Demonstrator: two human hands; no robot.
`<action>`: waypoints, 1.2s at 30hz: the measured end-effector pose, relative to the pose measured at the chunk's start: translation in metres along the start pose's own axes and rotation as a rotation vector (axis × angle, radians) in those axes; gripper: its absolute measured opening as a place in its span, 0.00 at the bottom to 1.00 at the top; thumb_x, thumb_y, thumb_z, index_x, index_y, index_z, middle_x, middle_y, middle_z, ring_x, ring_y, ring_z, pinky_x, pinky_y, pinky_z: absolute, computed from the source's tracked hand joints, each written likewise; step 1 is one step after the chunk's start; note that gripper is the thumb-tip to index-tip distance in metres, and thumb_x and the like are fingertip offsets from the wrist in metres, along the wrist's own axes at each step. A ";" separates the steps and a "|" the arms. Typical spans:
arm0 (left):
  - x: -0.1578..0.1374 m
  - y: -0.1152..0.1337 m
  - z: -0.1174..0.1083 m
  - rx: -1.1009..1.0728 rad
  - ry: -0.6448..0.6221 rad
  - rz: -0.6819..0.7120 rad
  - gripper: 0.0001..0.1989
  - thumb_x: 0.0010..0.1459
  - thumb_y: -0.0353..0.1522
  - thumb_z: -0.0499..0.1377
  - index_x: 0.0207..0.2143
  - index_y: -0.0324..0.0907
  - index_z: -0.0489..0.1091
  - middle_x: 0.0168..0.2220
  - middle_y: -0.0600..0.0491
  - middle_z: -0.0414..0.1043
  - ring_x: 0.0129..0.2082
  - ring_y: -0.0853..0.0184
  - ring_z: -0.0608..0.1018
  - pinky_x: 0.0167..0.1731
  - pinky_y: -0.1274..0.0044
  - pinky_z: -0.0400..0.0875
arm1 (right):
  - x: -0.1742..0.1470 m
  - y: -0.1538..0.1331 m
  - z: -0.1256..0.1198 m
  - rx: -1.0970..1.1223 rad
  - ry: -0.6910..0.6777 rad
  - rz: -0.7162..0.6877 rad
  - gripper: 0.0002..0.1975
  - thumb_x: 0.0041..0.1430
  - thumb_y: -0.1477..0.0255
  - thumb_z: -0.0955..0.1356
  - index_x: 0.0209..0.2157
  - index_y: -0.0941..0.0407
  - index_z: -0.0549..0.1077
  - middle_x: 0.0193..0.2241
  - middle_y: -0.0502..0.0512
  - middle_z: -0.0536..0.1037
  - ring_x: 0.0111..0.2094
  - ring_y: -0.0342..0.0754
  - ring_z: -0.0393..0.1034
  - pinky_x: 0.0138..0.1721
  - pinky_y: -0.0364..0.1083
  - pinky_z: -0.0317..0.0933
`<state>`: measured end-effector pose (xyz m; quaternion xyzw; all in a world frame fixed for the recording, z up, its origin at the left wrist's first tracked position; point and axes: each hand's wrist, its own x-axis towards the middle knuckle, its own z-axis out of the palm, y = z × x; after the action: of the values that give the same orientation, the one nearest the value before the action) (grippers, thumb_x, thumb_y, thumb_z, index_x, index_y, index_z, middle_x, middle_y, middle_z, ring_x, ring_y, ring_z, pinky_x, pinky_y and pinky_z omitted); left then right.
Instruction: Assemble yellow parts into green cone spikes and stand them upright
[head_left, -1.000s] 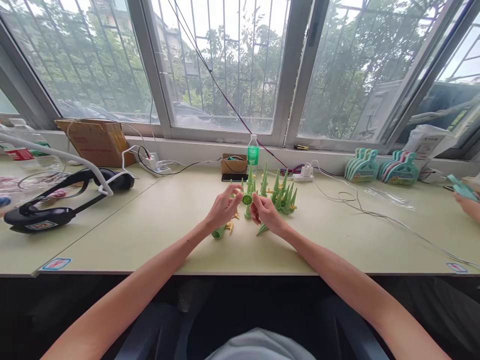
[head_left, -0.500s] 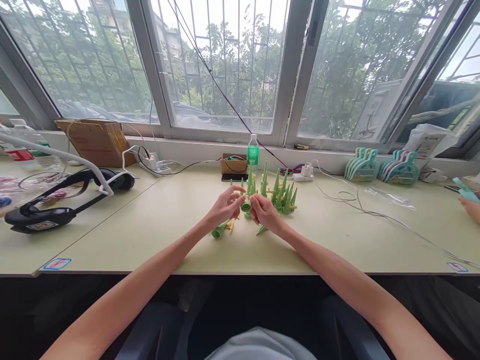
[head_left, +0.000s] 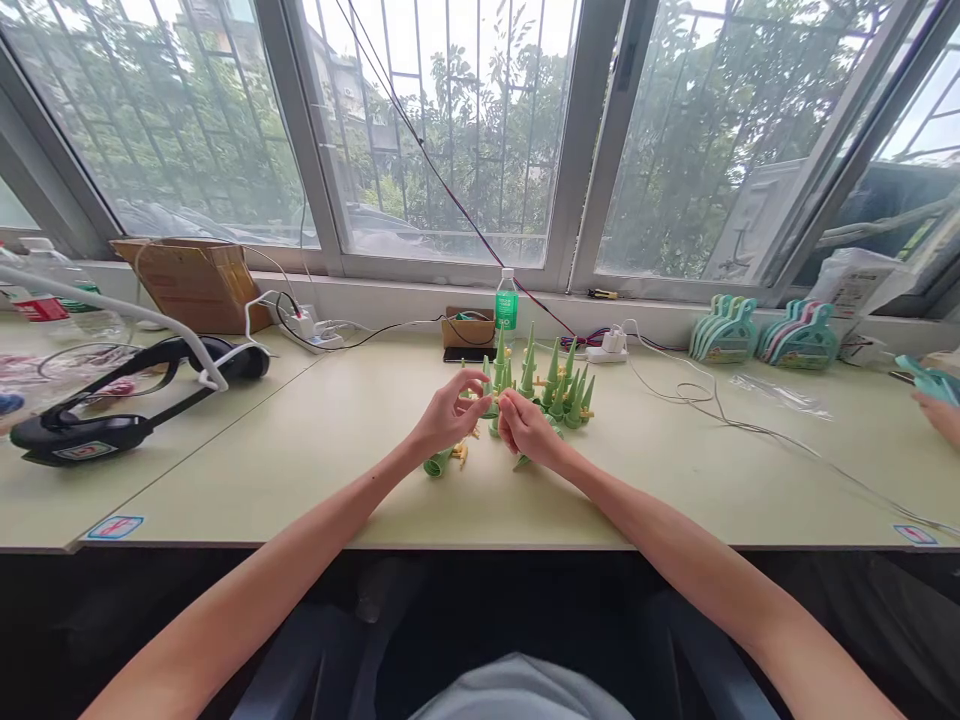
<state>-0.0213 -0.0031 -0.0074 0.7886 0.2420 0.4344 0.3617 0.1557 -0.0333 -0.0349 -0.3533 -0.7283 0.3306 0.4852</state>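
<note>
My left hand (head_left: 448, 412) hovers over the table with thumb and fingers curved and apart, nothing visible between them. Close beside it, my right hand (head_left: 525, 424) is closed, fingertips pinched; what they hold is hidden. Behind both hands stands a group of green plastic cones (head_left: 552, 372), points up, several with small yellow pieces at their sides. A green cone (head_left: 437, 464) lies on its side below my left hand, touching or close to a yellow piece (head_left: 460, 457). Another green cone tip (head_left: 520, 461) shows under my right hand.
A green-labelled bottle (head_left: 506, 300) and a small cardboard box (head_left: 468, 327) stand at the back. Power strips (head_left: 606, 352) and white cables (head_left: 712, 400) lie to the right, near bundled teal hangers (head_left: 724, 330). A black headset (head_left: 90, 430) sits left. Another person's hand (head_left: 937, 410) is far right.
The green cone opening seen between my hands has gone from there, and green now shows beside my right hand. My left fingers are slightly more apart. The other person's teal item moved left.
</note>
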 end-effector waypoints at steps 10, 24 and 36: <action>0.000 -0.002 -0.002 0.170 0.015 0.070 0.15 0.61 0.39 0.58 0.47 0.44 0.62 0.38 0.54 0.64 0.21 0.79 0.72 0.20 0.84 0.70 | 0.000 0.005 -0.001 0.021 -0.023 0.025 0.19 0.69 0.54 0.56 0.30 0.52 0.56 0.13 0.40 0.63 0.11 0.39 0.54 0.15 0.39 0.50; -0.001 -0.007 -0.002 0.310 -0.010 0.153 0.14 0.62 0.37 0.58 0.48 0.44 0.62 0.37 0.54 0.66 0.19 0.80 0.69 0.22 0.83 0.72 | 0.001 0.008 -0.001 0.080 0.011 0.094 0.27 0.65 0.48 0.57 0.22 0.54 0.57 0.11 0.43 0.61 0.10 0.38 0.53 0.13 0.40 0.49; -0.002 -0.006 0.000 0.383 -0.035 0.189 0.15 0.61 0.36 0.58 0.49 0.45 0.63 0.37 0.54 0.69 0.18 0.80 0.69 0.21 0.84 0.68 | 0.004 0.008 -0.002 0.118 0.024 0.163 0.33 0.64 0.49 0.57 0.12 0.54 0.56 0.07 0.48 0.60 0.09 0.39 0.53 0.12 0.41 0.49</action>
<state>-0.0228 -0.0008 -0.0133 0.8695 0.2389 0.3988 0.1670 0.1578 -0.0259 -0.0388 -0.3861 -0.6706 0.4072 0.4852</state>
